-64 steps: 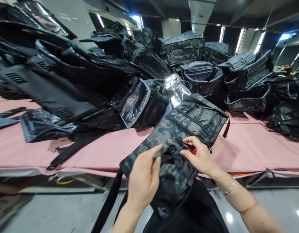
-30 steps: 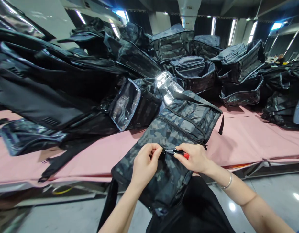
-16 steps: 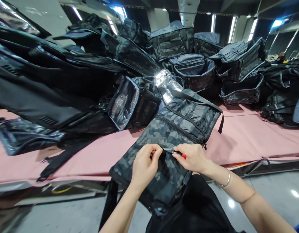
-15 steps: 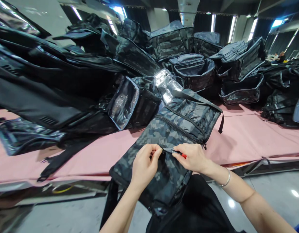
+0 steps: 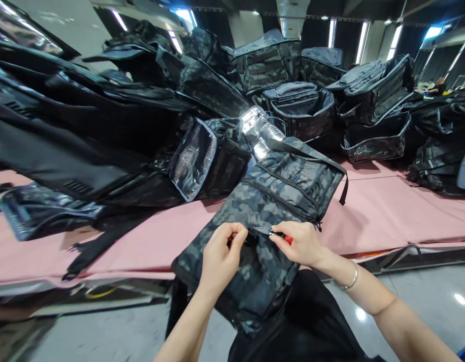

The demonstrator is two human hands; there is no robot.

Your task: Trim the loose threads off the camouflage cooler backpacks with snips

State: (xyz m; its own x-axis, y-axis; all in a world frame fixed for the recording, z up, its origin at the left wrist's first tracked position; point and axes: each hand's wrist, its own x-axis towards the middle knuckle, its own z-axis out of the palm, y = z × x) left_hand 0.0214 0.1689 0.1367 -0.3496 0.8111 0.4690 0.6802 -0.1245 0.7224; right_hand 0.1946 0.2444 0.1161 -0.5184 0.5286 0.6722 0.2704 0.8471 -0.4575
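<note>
A dark camouflage bag (image 5: 232,201) lies slanted across the pink table's edge and my lap, its zippered pocket side facing up. My right hand (image 5: 298,243) is closed around small thread snips (image 5: 263,230) with a red part at the handle. Their blades point left, just over the bag's middle. Close to the tips, my left hand (image 5: 223,256) pinches with thumb and forefinger beside a small black piece (image 5: 251,237) on the bag. What exactly lies between those fingers is hidden.
Beyond the bag, many dark bags are heaped on the pink table (image 5: 383,211). An open bag with a silvery lining (image 5: 192,161) stands to the left, and an open dark case (image 5: 378,138) at the right. A person (image 5: 439,86) is far off.
My left hand has shifted slightly left, away from the snips' tips, and the black piece shows more. My right hand stays nearly in place, the snips moving slightly right.
</note>
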